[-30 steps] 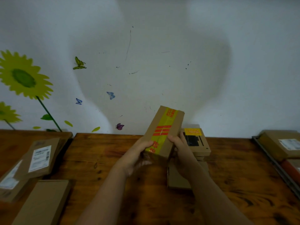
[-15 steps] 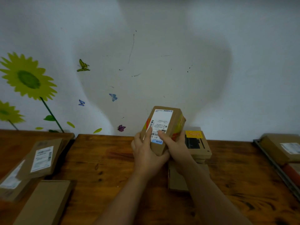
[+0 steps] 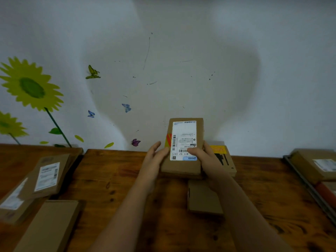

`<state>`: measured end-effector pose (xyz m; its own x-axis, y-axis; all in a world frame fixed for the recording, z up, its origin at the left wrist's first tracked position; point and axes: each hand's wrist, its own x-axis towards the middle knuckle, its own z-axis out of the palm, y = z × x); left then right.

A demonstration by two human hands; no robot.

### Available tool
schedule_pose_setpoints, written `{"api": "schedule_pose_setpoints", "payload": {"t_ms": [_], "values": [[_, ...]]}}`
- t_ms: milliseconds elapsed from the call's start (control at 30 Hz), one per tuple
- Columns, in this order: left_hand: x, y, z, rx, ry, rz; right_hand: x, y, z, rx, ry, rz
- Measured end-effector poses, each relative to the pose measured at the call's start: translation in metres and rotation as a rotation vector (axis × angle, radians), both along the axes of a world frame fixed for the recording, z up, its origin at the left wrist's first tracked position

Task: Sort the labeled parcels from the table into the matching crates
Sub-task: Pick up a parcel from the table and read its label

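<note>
I hold a small brown cardboard parcel up above the wooden table, its white shipping label facing me. My left hand holds its left edge with the fingers fairly straight along the side. My right hand grips the right edge, the thumb lying across the label's lower part. An orange strip of tape shows on the parcel's left side. Behind it lies a parcel with a yellow sticker, and below my right wrist a plain brown parcel lies flat.
Several labeled parcels are stacked at the left, with a long plain box in front of them. At the right edge a dark tray rim borders more parcels. A white wall with flower decals stands behind.
The parcel turned from its yellow-taped side to its white label, then straightened to face me. My hands shifted from its lower end to its two side edges.
</note>
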<state>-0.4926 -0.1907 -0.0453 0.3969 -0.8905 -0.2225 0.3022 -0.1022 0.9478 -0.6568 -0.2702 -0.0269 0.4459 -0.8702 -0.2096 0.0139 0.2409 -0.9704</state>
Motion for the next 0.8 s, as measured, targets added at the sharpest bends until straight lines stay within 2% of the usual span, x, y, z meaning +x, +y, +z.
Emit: {"api": "schedule_pose_setpoints", "payload": {"t_ms": [100,200,300,367,467,567,667,800], "values": [[0.009,0.000,0.003,0.050,0.058,-0.101,-0.006,0.001,0.009,-0.034,0.030,0.161],[0.012,0.000,0.006,0.034,0.083,-0.109,-0.007,0.001,0.008,-0.040,0.058,0.261],[0.011,-0.004,0.006,0.011,0.155,0.048,-0.002,0.000,-0.001,0.040,0.051,0.108],[0.010,-0.007,0.007,-0.022,0.237,0.221,0.002,0.000,-0.009,0.122,-0.058,-0.019],[0.000,-0.009,0.012,-0.077,0.383,0.399,0.010,0.008,-0.015,0.201,-0.127,-0.063],[-0.018,-0.011,0.012,-0.097,0.400,0.414,0.031,0.021,-0.015,0.221,-0.174,-0.031],[-0.030,-0.014,0.010,-0.132,0.419,0.362,0.043,0.024,-0.011,0.190,-0.271,-0.171],[-0.011,-0.011,0.010,-0.093,0.343,0.288,0.028,0.009,-0.002,0.090,-0.240,-0.187]]}}
